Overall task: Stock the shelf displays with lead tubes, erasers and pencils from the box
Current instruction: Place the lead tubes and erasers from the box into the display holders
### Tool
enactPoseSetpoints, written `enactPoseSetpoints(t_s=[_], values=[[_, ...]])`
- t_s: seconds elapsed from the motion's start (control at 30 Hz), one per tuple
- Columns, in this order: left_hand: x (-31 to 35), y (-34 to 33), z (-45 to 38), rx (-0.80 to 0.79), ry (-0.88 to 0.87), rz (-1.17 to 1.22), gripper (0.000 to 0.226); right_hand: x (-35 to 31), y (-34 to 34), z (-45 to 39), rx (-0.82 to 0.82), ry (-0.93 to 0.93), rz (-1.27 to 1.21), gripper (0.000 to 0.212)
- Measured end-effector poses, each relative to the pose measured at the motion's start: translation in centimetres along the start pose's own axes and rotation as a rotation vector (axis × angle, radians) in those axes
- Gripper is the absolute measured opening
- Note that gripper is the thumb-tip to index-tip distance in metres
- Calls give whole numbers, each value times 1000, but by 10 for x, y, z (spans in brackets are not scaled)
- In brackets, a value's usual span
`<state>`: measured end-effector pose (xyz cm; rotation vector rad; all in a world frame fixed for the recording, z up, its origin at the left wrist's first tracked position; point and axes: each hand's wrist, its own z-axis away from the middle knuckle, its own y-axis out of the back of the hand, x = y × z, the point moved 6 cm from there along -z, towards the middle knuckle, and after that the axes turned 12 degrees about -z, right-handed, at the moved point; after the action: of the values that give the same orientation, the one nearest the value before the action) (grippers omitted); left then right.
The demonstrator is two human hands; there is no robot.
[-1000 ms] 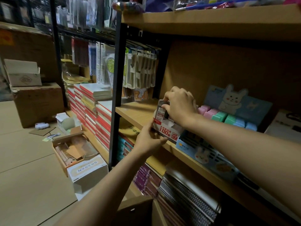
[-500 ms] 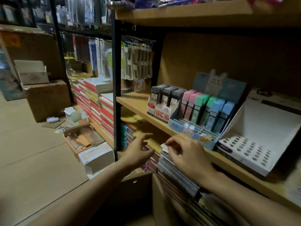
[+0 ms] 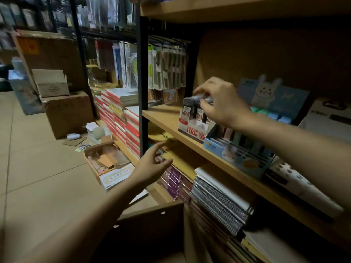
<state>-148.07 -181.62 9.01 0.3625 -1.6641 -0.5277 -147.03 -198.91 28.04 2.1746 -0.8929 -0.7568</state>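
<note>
A red-and-white display box [image 3: 191,130] of dark lead tubes [image 3: 187,109] stands on the wooden shelf [image 3: 163,114]. My right hand [image 3: 222,103] reaches over it, with its fingers and thumb pinching the top of a dark tube in the back row. Lower down, my left hand [image 3: 153,164] hovers in front of the shelf below with its fingers loosely spread, holding nothing. Right of the tubes sits a blue bunny display [image 3: 224,150] of pastel erasers, then a white display with holes [image 3: 296,179]. The brown cardboard box [image 3: 152,221] is under my arms; its inside is dark.
A black shelf post [image 3: 143,82] rises left of the tubes. Spiral notebooks [image 3: 220,204] and purple books fill the lower shelf. Red-edged book stacks [image 3: 121,114], open cartons [image 3: 106,160] and a big carton [image 3: 68,112] stand on the floor to the left.
My right hand rose from below the shelf edge to the top of the lead tubes. My left hand stayed low and spread its fingers. The view swung slightly left.
</note>
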Motion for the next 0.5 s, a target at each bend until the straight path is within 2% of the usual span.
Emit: enactPoseSetpoints(t_s=[0.13,0.2,0.3,0.5], values=[[34,-5,-33,65,-123,-56,74,19,-32,-29,-339,-11,234,48],[43,-11,-44,66,-156,-48,78,27,-48,-31,-449,14,343,50],[51,-19,-54,44,-180,-52,81,36,-60,-31,-488,46,439,52],[64,-30,-54,8,-206,-8,86,37,-68,-28,-383,115,563,55]])
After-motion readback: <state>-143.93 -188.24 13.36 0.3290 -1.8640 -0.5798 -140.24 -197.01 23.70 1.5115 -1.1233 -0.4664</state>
